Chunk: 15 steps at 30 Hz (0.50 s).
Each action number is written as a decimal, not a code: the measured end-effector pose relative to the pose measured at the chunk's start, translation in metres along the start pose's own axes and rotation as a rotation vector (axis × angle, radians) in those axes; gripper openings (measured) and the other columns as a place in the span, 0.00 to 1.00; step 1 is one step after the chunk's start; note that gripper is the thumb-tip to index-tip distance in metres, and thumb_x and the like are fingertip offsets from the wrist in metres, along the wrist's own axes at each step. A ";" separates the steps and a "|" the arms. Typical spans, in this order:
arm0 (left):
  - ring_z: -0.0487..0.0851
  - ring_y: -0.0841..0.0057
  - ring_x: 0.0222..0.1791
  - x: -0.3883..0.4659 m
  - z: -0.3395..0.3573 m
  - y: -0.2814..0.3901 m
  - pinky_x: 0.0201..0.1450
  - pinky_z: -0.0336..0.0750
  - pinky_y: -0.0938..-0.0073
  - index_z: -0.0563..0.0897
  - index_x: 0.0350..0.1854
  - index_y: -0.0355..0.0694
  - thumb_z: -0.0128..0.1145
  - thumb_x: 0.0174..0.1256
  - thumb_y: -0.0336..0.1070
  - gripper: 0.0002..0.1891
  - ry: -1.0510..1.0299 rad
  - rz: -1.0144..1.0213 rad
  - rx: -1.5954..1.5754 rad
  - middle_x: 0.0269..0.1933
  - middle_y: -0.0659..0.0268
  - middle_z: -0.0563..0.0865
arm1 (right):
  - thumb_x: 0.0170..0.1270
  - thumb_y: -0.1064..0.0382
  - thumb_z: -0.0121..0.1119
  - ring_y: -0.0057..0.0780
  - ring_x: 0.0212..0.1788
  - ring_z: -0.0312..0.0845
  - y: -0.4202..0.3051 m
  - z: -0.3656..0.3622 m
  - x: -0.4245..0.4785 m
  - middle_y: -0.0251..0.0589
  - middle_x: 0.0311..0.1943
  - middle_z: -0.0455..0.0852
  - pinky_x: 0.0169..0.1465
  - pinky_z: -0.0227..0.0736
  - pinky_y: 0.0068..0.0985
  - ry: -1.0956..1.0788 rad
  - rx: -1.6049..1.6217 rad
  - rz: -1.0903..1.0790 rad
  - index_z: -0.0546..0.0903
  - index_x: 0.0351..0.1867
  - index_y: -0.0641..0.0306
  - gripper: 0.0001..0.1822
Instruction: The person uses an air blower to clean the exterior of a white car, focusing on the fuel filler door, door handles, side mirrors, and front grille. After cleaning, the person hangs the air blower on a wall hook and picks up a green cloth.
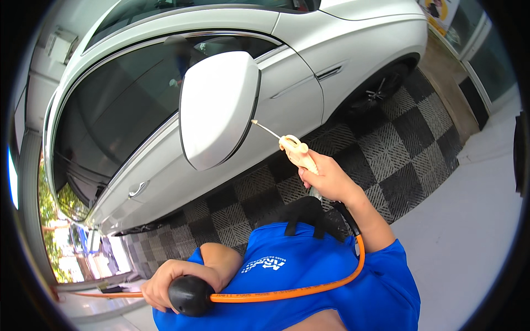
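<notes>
My right hand (331, 178) grips a cream-coloured air blow gun (298, 153) with a long thin metal nozzle. Its tip is at the lower black edge of a white car's side mirror (219, 111); I cannot tell whether they touch. From near the gun's handle, an orange air hose (281, 295) with a black end sleeve loops across the front of my blue shirt. The hose passes into a black ball-shaped hose stopper (190, 296), which my left hand (178, 277) holds at my left side.
The white car's door (290, 95) is closed, with a chrome handle (138, 189). Its front wheel (377, 91) shows at upper right. Black and grey interlocking tiles (385, 145) cover the floor. A glass door (492, 58) stands at right; a wide opening (78, 248) at left shows trees.
</notes>
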State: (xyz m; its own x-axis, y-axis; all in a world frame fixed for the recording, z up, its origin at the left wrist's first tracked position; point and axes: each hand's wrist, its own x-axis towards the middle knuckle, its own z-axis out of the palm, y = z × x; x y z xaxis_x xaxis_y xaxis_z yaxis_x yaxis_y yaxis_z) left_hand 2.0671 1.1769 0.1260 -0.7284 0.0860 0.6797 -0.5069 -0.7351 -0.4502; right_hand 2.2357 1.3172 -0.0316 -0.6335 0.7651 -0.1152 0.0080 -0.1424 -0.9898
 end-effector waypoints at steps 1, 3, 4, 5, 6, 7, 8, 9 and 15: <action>0.75 0.80 0.16 -0.004 -0.001 -0.010 0.22 0.75 0.79 0.75 0.22 0.40 0.46 0.65 0.30 0.12 -0.011 0.007 0.011 0.19 0.69 0.76 | 0.62 0.67 0.52 0.22 0.25 0.76 -0.003 -0.008 0.007 0.38 0.26 0.79 0.33 0.73 0.23 -0.032 -0.006 0.003 0.73 0.53 0.71 0.17; 0.75 0.80 0.17 -0.011 -0.002 -0.027 0.22 0.76 0.78 0.74 0.22 0.40 0.45 0.66 0.31 0.12 -0.016 0.015 0.063 0.20 0.68 0.76 | 0.63 0.67 0.52 0.22 0.25 0.76 -0.007 -0.023 0.017 0.38 0.26 0.79 0.33 0.73 0.23 -0.069 0.019 0.015 0.73 0.53 0.71 0.17; 0.75 0.80 0.17 -0.015 -0.003 -0.036 0.23 0.76 0.78 0.74 0.22 0.40 0.45 0.67 0.32 0.12 -0.015 0.016 0.092 0.20 0.68 0.76 | 0.63 0.67 0.52 0.22 0.25 0.76 -0.007 -0.030 0.022 0.38 0.26 0.79 0.33 0.73 0.23 -0.086 0.035 0.025 0.73 0.53 0.71 0.17; 0.76 0.80 0.17 -0.018 -0.004 -0.043 0.23 0.77 0.78 0.74 0.22 0.40 0.45 0.67 0.32 0.12 -0.027 0.010 0.120 0.20 0.68 0.76 | 0.63 0.67 0.52 0.22 0.25 0.76 -0.002 -0.040 0.030 0.37 0.25 0.79 0.33 0.73 0.23 -0.101 0.023 0.010 0.73 0.53 0.70 0.17; 0.76 0.80 0.17 -0.022 -0.007 -0.051 0.23 0.77 0.78 0.74 0.22 0.40 0.44 0.68 0.33 0.13 -0.038 0.005 0.143 0.20 0.68 0.76 | 0.62 0.67 0.52 0.21 0.24 0.76 -0.005 -0.048 0.036 0.37 0.25 0.79 0.33 0.73 0.23 -0.113 0.055 0.014 0.73 0.53 0.70 0.17; 0.76 0.80 0.17 -0.026 -0.008 -0.059 0.23 0.77 0.78 0.74 0.23 0.40 0.44 0.68 0.33 0.13 -0.049 0.001 0.168 0.20 0.68 0.76 | 0.62 0.68 0.52 0.21 0.24 0.76 -0.007 -0.055 0.040 0.37 0.25 0.79 0.33 0.73 0.23 -0.128 0.086 0.019 0.73 0.53 0.70 0.17; 0.76 0.80 0.17 -0.032 -0.007 -0.065 0.24 0.77 0.78 0.74 0.24 0.40 0.44 0.69 0.34 0.13 -0.053 0.023 0.214 0.20 0.68 0.76 | 0.62 0.68 0.52 0.21 0.24 0.76 -0.005 -0.061 0.045 0.37 0.25 0.79 0.32 0.73 0.23 -0.136 0.109 0.023 0.72 0.53 0.70 0.18; 0.76 0.80 0.17 -0.038 -0.004 -0.073 0.25 0.77 0.78 0.74 0.24 0.40 0.44 0.69 0.34 0.13 -0.041 0.031 0.246 0.19 0.68 0.76 | 0.62 0.68 0.52 0.21 0.25 0.76 -0.004 -0.066 0.049 0.37 0.25 0.79 0.32 0.73 0.23 -0.148 0.121 0.026 0.72 0.53 0.70 0.18; 0.75 0.82 0.16 -0.083 0.000 -0.134 0.23 0.74 0.81 0.73 0.22 0.39 0.49 0.63 0.26 0.09 0.003 0.132 0.292 0.19 0.69 0.75 | 0.62 0.67 0.52 0.23 0.25 0.77 -0.013 -0.114 0.063 0.39 0.25 0.80 0.32 0.73 0.25 -0.394 -0.039 0.044 0.72 0.54 0.69 0.19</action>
State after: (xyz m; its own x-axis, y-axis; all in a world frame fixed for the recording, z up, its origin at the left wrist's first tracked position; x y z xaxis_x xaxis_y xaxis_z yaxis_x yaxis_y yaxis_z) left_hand 2.1958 1.2684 0.1296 -0.7806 -0.0210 0.6247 -0.2546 -0.9020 -0.3486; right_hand 2.2838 1.4389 -0.0354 -0.8804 0.4577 -0.1243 0.0668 -0.1398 -0.9879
